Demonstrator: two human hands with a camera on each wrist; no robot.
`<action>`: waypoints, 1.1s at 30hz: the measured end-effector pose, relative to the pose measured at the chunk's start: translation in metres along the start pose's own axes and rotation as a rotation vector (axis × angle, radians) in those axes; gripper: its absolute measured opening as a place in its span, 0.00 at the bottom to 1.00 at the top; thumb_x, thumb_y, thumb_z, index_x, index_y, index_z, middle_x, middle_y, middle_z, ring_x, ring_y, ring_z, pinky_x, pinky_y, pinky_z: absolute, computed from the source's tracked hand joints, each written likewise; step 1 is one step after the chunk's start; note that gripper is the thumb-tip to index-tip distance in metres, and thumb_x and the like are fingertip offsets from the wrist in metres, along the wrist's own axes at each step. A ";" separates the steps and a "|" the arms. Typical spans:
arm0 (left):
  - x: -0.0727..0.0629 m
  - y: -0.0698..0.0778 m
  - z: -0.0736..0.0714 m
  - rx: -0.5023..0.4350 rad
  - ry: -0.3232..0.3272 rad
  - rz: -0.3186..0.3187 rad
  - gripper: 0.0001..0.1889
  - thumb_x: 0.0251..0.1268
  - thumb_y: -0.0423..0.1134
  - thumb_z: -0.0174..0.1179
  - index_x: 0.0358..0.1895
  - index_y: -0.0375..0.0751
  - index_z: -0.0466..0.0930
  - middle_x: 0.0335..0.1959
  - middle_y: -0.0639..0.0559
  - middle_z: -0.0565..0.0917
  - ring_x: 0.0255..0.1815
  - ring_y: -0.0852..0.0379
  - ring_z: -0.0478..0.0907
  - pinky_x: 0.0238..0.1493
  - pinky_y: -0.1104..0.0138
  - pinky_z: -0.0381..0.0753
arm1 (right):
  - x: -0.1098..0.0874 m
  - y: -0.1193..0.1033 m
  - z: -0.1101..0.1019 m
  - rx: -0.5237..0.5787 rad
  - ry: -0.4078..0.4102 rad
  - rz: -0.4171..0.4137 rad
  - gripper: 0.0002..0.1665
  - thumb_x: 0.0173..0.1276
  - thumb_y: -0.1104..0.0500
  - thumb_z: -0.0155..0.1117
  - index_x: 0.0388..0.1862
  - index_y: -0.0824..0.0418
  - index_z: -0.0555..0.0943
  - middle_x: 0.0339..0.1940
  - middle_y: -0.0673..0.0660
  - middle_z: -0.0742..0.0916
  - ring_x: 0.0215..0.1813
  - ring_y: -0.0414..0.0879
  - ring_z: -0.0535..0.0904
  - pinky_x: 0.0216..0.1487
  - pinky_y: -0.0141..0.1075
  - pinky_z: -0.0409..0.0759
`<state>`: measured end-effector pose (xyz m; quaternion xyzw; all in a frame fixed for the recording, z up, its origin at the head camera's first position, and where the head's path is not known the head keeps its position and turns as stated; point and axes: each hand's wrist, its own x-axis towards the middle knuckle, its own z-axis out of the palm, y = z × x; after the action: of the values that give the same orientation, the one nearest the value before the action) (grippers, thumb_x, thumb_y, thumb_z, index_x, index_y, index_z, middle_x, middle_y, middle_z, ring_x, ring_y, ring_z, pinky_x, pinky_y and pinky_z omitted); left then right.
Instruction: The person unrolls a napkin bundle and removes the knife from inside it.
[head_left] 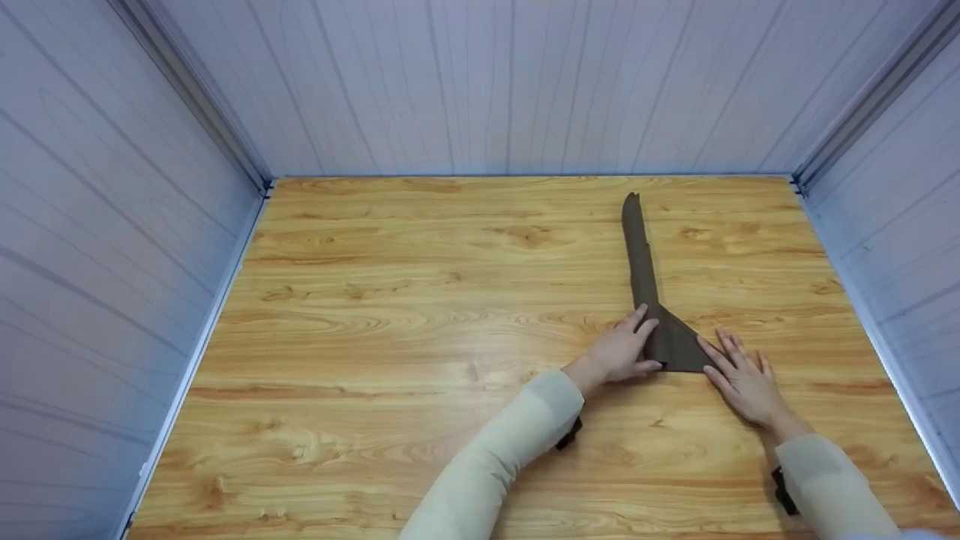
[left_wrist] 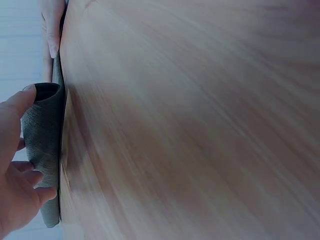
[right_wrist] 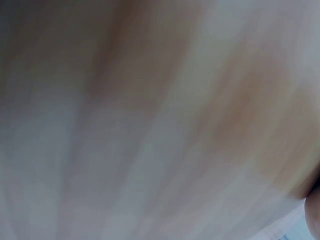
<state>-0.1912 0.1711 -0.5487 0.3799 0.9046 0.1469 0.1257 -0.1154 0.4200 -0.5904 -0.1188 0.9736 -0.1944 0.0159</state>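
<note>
A dark grey-brown cloth (head_left: 639,255) lies on the table, rolled into a long narrow tube with a flat triangular flap (head_left: 682,349) spreading from its near right side. My left hand (head_left: 619,352) rests along the near part of the roll, fingers spread over its left side and thumb at its near end. In the left wrist view, that thumb touches the rim of the roll's hollow end (left_wrist: 46,91), and the fingertips lie along its side. With fingers fairly straight, my right hand (head_left: 750,386) presses on the flap's right corner. The right wrist view shows mostly blurred tabletop.
The wood-grain table (head_left: 375,322) extends widely to the left of the cloth. Pale panelled walls stand at the back (head_left: 480,90), left (head_left: 97,262) and right (head_left: 900,195). A dark wrist strap piece (head_left: 570,435) shows under the left sleeve.
</note>
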 end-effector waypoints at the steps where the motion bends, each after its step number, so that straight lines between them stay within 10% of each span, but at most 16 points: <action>1: -0.001 -0.001 0.000 0.007 0.003 0.002 0.39 0.58 0.61 0.47 0.69 0.48 0.47 0.70 0.46 0.43 0.68 0.57 0.47 0.62 0.66 0.55 | 0.000 0.000 0.000 0.000 -0.001 -0.001 0.30 0.70 0.49 0.42 0.70 0.46 0.53 0.71 0.60 0.51 0.70 0.57 0.40 0.56 0.65 0.31; 33: -0.017 -0.012 0.004 0.125 -0.001 -0.086 0.44 0.53 0.64 0.50 0.68 0.41 0.48 0.68 0.45 0.53 0.67 0.55 0.49 0.60 0.62 0.60 | 0.001 0.001 0.001 0.001 -0.007 -0.002 0.30 0.71 0.49 0.41 0.70 0.46 0.52 0.71 0.59 0.49 0.70 0.56 0.38 0.56 0.64 0.28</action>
<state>-0.1860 0.1517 -0.5547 0.3478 0.9274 0.0845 0.1086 -0.1161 0.4206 -0.5915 -0.1203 0.9733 -0.1947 0.0192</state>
